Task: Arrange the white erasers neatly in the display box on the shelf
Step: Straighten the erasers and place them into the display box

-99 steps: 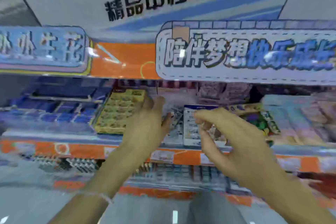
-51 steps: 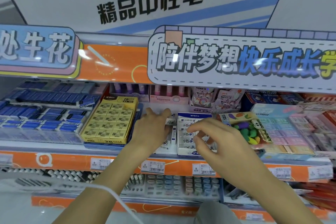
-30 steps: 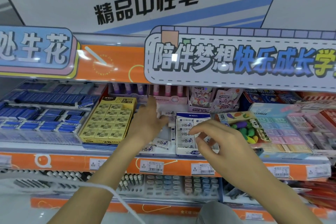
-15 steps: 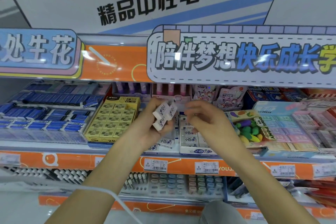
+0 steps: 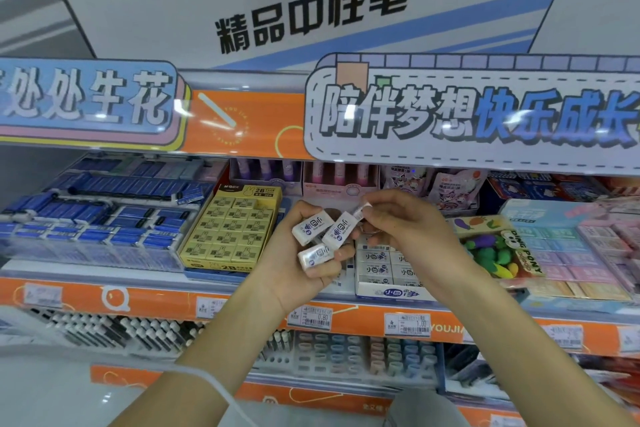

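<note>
At the nine o'clock side of the shelf [image 5: 242, 291] sit trays of blue-wrapped erasers [image 5: 104, 218], and just beside them a yellow box of 2B erasers [image 5: 230, 232]; neither belongs to this job. Toward the centre, the left hand [image 5: 304, 263] is raised in front of the shelf, palm up, and cradles three white erasers. One white eraser [image 5: 311, 225] lies at the hand's eleven o'clock under the thumb, a second [image 5: 341, 229] tilts toward one o'clock, and a third [image 5: 316, 256] rests at six o'clock against the curled fingers. The hand is closed round them loosely, as a holder, not a clamp.

At three o'clock from that bunch, the right hand [image 5: 405, 225] pinches the upper end of the tilted eraser between thumb and fingertips [image 5: 362, 209], so both hands touch it at once. The step in hand appears to be sorting the gathered erasers, drawing one out to place it.

Below and behind the right hand, at about five o'clock, stands the white display box [image 5: 394, 293], with rows of the same erasers lying flat inside. The next move probably calls for lifting the pinched eraser free, turning it label-up to match those rows, and setting it into a gap, though any gap is hidden by the hands.
</note>
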